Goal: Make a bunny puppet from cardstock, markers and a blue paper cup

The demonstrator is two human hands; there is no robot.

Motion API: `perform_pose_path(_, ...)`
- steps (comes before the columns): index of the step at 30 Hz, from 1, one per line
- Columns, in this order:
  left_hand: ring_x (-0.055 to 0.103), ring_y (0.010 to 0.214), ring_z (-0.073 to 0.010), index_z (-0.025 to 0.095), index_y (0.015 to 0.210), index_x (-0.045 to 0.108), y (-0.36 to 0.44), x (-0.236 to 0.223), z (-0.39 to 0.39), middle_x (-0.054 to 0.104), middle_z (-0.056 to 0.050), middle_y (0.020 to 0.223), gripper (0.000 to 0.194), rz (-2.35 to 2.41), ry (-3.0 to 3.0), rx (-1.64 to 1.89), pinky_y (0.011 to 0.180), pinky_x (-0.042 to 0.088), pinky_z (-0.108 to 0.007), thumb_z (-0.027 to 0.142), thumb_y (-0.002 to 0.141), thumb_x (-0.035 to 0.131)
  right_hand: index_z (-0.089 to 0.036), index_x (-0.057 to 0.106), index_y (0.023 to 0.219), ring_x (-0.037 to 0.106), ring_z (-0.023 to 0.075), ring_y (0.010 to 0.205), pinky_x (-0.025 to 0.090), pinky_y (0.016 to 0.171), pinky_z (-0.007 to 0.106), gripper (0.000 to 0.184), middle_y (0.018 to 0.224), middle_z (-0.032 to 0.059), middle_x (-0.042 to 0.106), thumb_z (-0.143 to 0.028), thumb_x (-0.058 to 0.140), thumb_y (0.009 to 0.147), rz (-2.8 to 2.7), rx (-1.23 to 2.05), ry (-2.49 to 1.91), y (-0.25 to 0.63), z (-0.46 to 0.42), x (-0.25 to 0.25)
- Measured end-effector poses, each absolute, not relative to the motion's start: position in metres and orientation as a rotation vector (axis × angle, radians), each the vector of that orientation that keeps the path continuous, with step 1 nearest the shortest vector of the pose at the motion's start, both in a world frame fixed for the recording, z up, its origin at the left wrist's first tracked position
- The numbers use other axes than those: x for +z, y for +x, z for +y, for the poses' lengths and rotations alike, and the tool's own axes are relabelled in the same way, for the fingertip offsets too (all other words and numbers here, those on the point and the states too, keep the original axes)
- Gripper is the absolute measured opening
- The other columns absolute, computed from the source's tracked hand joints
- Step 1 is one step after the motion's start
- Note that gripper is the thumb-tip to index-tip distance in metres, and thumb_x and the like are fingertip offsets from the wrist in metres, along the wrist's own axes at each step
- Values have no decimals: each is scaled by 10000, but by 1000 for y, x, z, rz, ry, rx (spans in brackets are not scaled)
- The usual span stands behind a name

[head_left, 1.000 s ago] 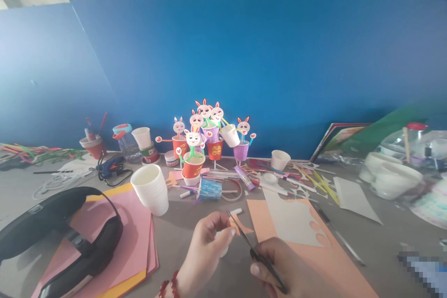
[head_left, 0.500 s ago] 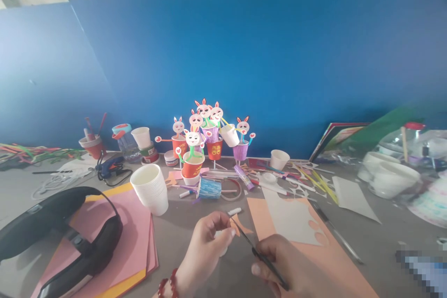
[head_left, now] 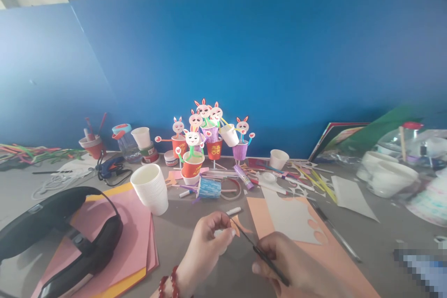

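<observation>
My left hand (head_left: 206,244), with a red bead bracelet at the wrist, pinches a small orange paper piece (head_left: 236,229) between thumb and forefinger. My right hand (head_left: 284,258) is closed around the handles of black-handled scissors (head_left: 267,260). The narrow blades point up and left and lie against the edge of the orange piece, close to my left fingertips. Behind the blades shows a pointed part of orange paper; whether it hangs from the held piece or is a separate scrap I cannot tell. A white marker (head_left: 233,212) lies just beyond my left fingers.
Orange sheets (head_left: 258,219) with white paper (head_left: 296,223) on top lie right, beside a pen (head_left: 344,237). Left are stacked white paper cups (head_left: 150,191), pink paper (head_left: 134,247) and a black headset-like object (head_left: 70,233). Behind stand several rabbit-faced cup figures (head_left: 193,165) and a blue-coloured cup (head_left: 209,188).
My right hand and the scissors have shifted very slightly right and the blades look closer together. The orange paper at the blades shows a narrower outline. My left hand stays almost still.
</observation>
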State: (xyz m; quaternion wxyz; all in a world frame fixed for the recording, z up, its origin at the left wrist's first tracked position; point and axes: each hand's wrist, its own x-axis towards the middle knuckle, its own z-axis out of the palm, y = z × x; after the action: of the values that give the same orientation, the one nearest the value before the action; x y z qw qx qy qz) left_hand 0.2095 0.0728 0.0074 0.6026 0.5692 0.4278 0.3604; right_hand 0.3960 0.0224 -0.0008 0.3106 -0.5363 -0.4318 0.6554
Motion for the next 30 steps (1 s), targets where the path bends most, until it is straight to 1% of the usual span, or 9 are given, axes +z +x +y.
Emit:
perform_pose_path(2, 336, 499, -89, 168, 688, 551, 210, 8, 73, 445, 43, 580, 161, 998, 1330, 831, 474, 237, -238, 323, 721, 579, -218, 360, 492, 298, 92, 548, 239, 502, 223, 425, 525, -78, 311, -388, 734, 604, -1210, 1684, -1486, 398, 23, -6)
perform_pose_path(4, 341, 499, -91, 168, 686, 551, 210, 8, 72, 448, 40, 585, 166, 1004, 1342, 828, 474, 239, -241, 329, 715, 576, -220, 364, 481, 307, 94, 530, 239, 496, 228, 427, 499, -77, 323, -389, 728, 629, -1297, 1639, -1538, 400, 22, -9)
perform_pose_path(10, 336, 491, -90, 168, 686, 554, 209, 9, 72, 439, 49, 564, 176, 995, 1338, 821, 475, 249, -236, 340, 712, 583, -217, 445, 561, 420, 125, 598, 294, 540, 230, 384, 557, -56, 446, -474, 716, 652, -1402, 1511, -1564, 406, 18, -1)
perform_pose_path(16, 346, 489, -94, 165, 684, 573, 208, 7, 72, 443, 49, 554, 173, 1005, 1354, 816, 475, 250, -238, 334, 713, 596, -210, 416, 502, 428, 114, 533, 271, 515, 235, 386, 493, -52, 466, -420, 668, 706, -1618, 1643, -1551, 410, 28, 9)
perform_pose_path(20, 370, 507, -101, 163, 685, 573, 208, 7, 74, 473, 32, 577, 166, 1006, 1357, 815, 484, 265, -239, 325, 717, 586, -203, 455, 506, 443, 119, 551, 291, 520, 226, 364, 505, -52, 499, -406, 697, 689, -1605, 1634, -1583, 412, 30, 7)
perform_pose_path(26, 364, 512, -101, 159, 687, 580, 208, 9, 74, 475, 29, 582, 167, 1008, 1373, 800, 485, 260, -241, 325, 705, 574, -201, 473, 511, 434, 123, 558, 326, 524, 220, 370, 511, -59, 463, -418, 741, 647, -1467, 1668, -1520, 415, 29, -7)
perform_pose_path(30, 364, 513, -101, 160, 684, 578, 209, 9, 73, 476, 28, 582, 163, 1017, 1372, 801, 490, 263, -242, 322, 705, 570, -205, 444, 495, 389, 113, 545, 301, 500, 218, 389, 510, -62, 405, -417, 743, 625, -1436, 1676, -1510, 412, 29, -13)
